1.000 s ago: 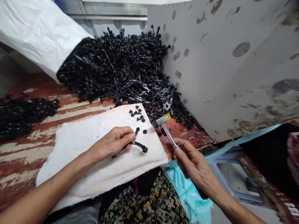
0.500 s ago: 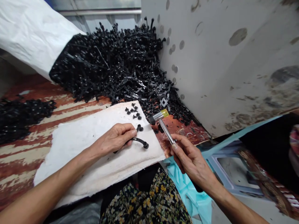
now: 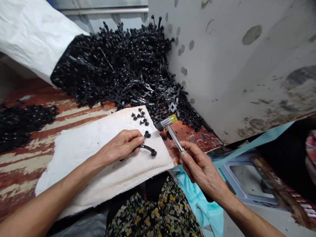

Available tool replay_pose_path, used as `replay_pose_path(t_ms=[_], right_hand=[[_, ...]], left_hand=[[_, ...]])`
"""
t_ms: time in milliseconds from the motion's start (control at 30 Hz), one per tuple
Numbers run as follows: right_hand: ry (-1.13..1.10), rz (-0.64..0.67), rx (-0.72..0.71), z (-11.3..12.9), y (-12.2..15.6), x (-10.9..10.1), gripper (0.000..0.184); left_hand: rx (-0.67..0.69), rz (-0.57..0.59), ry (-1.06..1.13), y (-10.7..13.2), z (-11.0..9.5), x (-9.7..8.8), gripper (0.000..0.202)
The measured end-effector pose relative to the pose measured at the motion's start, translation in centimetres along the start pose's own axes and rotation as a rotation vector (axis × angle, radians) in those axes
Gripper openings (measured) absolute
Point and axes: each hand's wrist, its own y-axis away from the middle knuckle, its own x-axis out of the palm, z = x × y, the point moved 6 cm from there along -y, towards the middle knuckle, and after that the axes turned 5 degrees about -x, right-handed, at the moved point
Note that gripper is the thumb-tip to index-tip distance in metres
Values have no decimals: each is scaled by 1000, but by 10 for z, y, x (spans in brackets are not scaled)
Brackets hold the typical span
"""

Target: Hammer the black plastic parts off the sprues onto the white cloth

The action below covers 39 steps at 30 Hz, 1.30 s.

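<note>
My left hand rests on a white cloth pad, fingers pinched on a curved black plastic strap whose knobbed end points right. My right hand grips the metal handle of a small hammer; its silver head with a yellow tip hovers just right of the pad's edge, above and to the right of the strap. Several small black studs lie at the pad's far corner, and one stud sits close to my left fingertips.
A big heap of black straps spills from a white sack against a stained grey wall. Another dark pile lies far left on the worn red table. A blue stool and teal sheet stand lower right.
The hammer head has dropped slightly toward the pad. My left hand keeps the strap in the same spot; the view shifted a little downward.
</note>
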Motion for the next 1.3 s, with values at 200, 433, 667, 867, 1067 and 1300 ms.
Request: replay_pose_path(t_ms=[200,433,667,867,1067,1300], right_hand=[[-11,-17,-3,1,0,0,32],[124,-50,-135,6,0,-3,33],[297,33,-385,26,-6,2,45],[538,50,-611,54,-9,2,54],[780,62,-679,61,-8,4,51],[740,16,-739,76,-1,-1,53]], left_hand=[[8,-9,-39,-2,-1,0,39],[-12,8,-28,-1,-2,1,37],[20,41,-51,-3,-7,-1,34],[31,64,-117,-9,-8,-5,33],[79,83,-157,-14,-5,-7,33],[97,77,-184,-13,-7,-9,35]])
